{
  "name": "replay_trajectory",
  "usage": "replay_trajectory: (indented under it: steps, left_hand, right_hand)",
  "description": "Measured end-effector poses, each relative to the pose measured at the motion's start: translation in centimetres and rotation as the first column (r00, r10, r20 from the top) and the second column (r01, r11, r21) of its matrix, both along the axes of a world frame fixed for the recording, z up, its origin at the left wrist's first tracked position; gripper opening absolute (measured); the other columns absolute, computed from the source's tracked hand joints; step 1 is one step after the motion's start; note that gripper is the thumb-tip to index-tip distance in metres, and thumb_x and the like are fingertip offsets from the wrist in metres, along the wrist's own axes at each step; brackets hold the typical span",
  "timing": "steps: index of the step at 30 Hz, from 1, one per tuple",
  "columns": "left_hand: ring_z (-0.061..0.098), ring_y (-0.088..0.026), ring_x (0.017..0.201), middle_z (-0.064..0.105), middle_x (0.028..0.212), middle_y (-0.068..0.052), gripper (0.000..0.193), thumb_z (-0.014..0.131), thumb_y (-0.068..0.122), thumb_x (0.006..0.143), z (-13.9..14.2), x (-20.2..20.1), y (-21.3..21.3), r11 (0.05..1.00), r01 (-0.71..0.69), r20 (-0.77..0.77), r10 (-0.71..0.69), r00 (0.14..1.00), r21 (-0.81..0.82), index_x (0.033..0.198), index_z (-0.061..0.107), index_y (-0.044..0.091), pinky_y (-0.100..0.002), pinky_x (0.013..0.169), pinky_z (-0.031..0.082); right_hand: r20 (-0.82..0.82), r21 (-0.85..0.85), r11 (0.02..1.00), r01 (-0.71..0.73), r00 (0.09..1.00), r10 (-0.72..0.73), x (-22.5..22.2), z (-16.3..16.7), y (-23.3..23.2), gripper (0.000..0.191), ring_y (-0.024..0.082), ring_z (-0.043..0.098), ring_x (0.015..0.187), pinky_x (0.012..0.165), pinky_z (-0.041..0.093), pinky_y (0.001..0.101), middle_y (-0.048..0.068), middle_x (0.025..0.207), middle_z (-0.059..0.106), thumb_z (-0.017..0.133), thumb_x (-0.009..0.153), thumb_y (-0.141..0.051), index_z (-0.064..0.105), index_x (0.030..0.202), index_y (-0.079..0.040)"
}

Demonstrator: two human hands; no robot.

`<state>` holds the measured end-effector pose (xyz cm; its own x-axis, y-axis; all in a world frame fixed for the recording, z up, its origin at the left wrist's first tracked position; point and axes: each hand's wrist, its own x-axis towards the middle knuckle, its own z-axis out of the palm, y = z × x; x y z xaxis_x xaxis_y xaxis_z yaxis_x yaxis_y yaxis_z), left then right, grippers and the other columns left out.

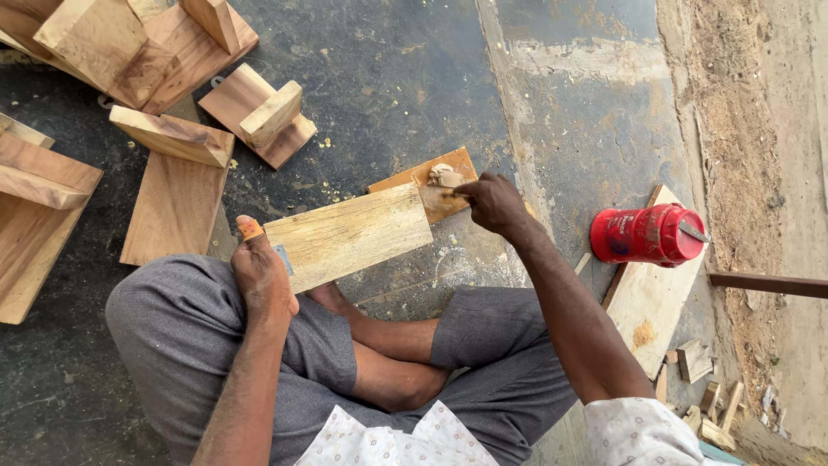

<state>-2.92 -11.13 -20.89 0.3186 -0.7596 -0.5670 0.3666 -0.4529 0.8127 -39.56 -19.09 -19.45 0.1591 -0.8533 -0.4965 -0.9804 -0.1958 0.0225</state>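
red jar lies on its side at 3 o'clock, inside hidden | pale board in the middle, over the knees | left hand grips its 9 o'clock end | right hand at its 2 o'clock corner, fingers pinched on a thin tool, too small to tell | small brown board half hidden behind
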Motion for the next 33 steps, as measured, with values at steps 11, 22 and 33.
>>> replay_trajectory:
  steps: [11,22,33]
  left_hand:
    - [0.062,-0.028,0.071,0.064,0.087,-0.015,0.086,0.038,0.075,0.1,0.4,0.0,-0.3,0.991,0.037,0.056,-0.045,0.997,0.132,0.103,0.065,-0.007,-0.044,0.059,0.049]
    - [0.067,-0.019,0.07,0.065,0.082,-0.011,0.085,0.037,0.076,0.09,0.0,-0.1,0.0,0.996,0.028,0.041,-0.031,0.999,0.081,0.099,0.063,-0.004,-0.034,0.05,0.054]
    - [0.064,-0.018,0.065,0.063,0.075,-0.008,0.085,0.035,0.076,0.094,0.9,-0.1,-0.5,0.995,0.031,0.065,-0.037,0.997,0.099,0.094,0.063,-0.005,-0.033,0.048,0.053]
  right_hand:
    - [-0.256,0.227,0.956,-0.186,0.936,0.242,-2.1,1.8,2.5,0.055,0.018,0.06,0.111,0.116,0.042,0.0382,0.007,0.103,0.079,0.05,0.095,0.001,0.06,0.144,-0.021]
    - [-0.021,-0.08,0.932,0.353,0.934,-0.355,-2.1,1.0,-1.5,0.033,0.013,0.056,0.057,0.057,0.058,0.0351,0.009,0.08,0.073,0.053,0.098,-0.006,0.076,0.122,-0.01]
    - [0.134,-0.024,0.992,0.125,0.984,-0.121,-0.6,2.0,1.3,0.033,0.013,0.049,0.064,0.055,0.044,0.0244,0.006,0.082,0.078,0.055,0.101,-0.015,0.077,0.125,-0.021]
